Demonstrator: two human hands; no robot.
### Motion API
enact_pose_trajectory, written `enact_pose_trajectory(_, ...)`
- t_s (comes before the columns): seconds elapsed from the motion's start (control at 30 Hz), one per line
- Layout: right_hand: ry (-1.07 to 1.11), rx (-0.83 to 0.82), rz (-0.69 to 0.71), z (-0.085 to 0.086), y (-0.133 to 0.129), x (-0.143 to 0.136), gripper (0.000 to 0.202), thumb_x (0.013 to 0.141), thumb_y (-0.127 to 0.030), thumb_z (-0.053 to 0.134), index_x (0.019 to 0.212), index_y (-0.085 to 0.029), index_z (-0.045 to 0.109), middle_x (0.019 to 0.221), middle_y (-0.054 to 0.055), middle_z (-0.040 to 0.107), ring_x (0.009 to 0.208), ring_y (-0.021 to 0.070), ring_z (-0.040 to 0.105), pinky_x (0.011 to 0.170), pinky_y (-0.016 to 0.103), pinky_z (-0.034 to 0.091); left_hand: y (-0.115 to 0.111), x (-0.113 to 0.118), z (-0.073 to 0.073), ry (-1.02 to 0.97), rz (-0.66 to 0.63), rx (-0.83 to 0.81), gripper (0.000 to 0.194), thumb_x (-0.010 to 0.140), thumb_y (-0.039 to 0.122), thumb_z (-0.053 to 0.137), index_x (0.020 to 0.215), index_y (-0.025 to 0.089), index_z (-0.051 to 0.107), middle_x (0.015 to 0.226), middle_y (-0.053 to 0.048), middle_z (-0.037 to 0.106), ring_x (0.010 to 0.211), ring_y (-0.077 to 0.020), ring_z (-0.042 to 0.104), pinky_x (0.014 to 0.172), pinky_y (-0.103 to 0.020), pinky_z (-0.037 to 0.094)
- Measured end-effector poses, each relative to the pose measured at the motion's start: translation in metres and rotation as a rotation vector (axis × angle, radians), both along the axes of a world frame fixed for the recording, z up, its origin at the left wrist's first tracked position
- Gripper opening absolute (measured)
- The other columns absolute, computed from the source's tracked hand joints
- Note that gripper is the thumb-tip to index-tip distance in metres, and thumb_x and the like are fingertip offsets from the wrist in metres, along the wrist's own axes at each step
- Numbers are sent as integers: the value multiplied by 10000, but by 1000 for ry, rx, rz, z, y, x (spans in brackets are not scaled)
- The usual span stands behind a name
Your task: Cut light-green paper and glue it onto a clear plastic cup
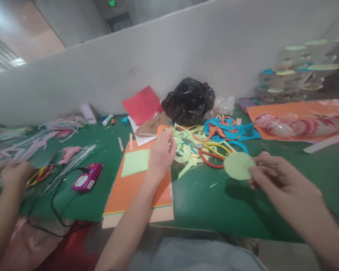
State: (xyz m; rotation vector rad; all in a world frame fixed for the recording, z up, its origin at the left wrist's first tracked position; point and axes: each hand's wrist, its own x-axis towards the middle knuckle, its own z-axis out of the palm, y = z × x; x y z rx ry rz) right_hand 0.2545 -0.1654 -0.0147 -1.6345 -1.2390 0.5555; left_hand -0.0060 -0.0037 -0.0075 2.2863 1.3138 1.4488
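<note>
My right hand [279,175] pinches a pale green paper circle [238,166] by its edge, above the green table. My left hand [164,148] reaches over the orange paper stack, its fingers curled together at the edge of the green paper scraps [186,150]. What those fingers hold, if anything, is hidden. Scissors [214,151] with red and yellow handles lie on the scraps between my hands. Left of my left hand, square pale green sheets [135,162] rest on the orange paper [124,192].
A black plastic bag [188,99] and red paper [143,105] stand behind; blue scraps [228,128] lie right of them. Plastic bottle pieces [282,124] lie far right. At left are a co-worker's hand [15,175], a pink glue gun [69,153] and a corded purple box [87,177].
</note>
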Motion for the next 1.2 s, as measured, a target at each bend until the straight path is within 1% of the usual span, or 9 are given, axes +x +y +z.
enact_pose_trajectory(0.1, -180, 39, 144, -16, 12, -21, 293, 939, -538, 533, 1039, -264, 563, 843, 39, 718, 750, 238, 704, 642, 345, 524, -5, 5, -5, 155, -48, 106, 213, 956, 165, 454, 1134, 210, 563, 1106, -109, 653, 1035, -218, 621, 843, -344, 504)
enact_pose_trajectory(0.23, -637, 224, 277, -28, 23, -27, 153, 1038, -316, 420, 972, -235, 532, 813, 33, 675, 698, 214, 665, 611, 323, 455, -4, 8, -9, 226, -97, 196, 200, 960, 144, 439, 1080, 200, 589, 1060, -106, 673, 1039, -221, 627, 905, -357, 502)
enact_pose_trajectory(0.33, -968, 359, 347, -32, 25, -31, 177, 1027, -177, 412, 918, -207, 548, 779, 40, 627, 705, 228, 612, 632, 345, 415, -5, 10, -12, 258, -78, 206, 201, 978, 155, 423, 1071, 194, 597, 1010, -96, 682, 976, -208, 636, 863, -340, 508)
enact_pose_trajectory(0.43, -1118, 364, 421, -36, 22, -36, 171, 995, -111, 446, 902, -184, 570, 820, 51, 611, 733, 233, 570, 660, 357, 407, -6, 11, -14, 288, -82, 216, 196, 985, 159, 419, 1064, 186, 597, 988, -89, 685, 944, -197, 637, 828, -322, 510)
enact_pose_trajectory(0.67, -1063, 339, 504, -35, 10, -35, 210, 1033, -205, 446, 885, -165, 590, 902, 76, 622, 871, 269, 569, 789, 417, 434, -3, 11, -15, 298, -76, 295, 168, 972, 143, 449, 1063, 182, 585, 953, -66, 675, 903, -185, 639, 792, -308, 520)
enact_pose_trajectory(0.83, -1003, 478, 417, -21, 15, -46, 258, 1040, -240, 467, 1163, -60, 604, 1179, 152, 650, 1096, 300, 567, 938, 437, 440, -4, 11, -14, 311, -60, 287, 171, 970, 141, 454, 1069, 185, 587, 944, -59, 672, 888, -185, 642, 768, -298, 512)
enact_pose_trajectory(1.0, -963, 478, 394, -21, 19, -60, 292, 1047, -224, 416, 1133, -62, 643, 1102, 131, 699, 993, 264, 626, 879, 400, 498, -4, 10, -10, 324, -40, 276, 163, 963, 132, 467, 1054, 171, 596, 957, -68, 679, 919, -193, 640, 808, -309, 509)
enact_pose_trajectory(1.1, -961, 481, 374, -26, 17, -63, 279, 1026, -178, 425, 1130, -64, 657, 1107, 132, 710, 974, 262, 642, 858, 401, 519, -3, 7, -6, 393, 52, 244, 168, 956, 144, 462, 1030, 164, 611, 1007, -98, 676, 1012, -234, 627, 900, -368, 498)
enact_pose_trajectory(1.2, -984, 462, 380, -27, 15, -65, 263, 1005, -146, 446, 1126, -69, 667, 1108, 129, 717, 971, 265, 652, 843, 411, 534, 0, -1, -1, 485, 225, 158, 243, 951, 166, 442, 1122, 138, 612, 1132, -152, 661, 1104, -291, 614, 941, -436, 492)
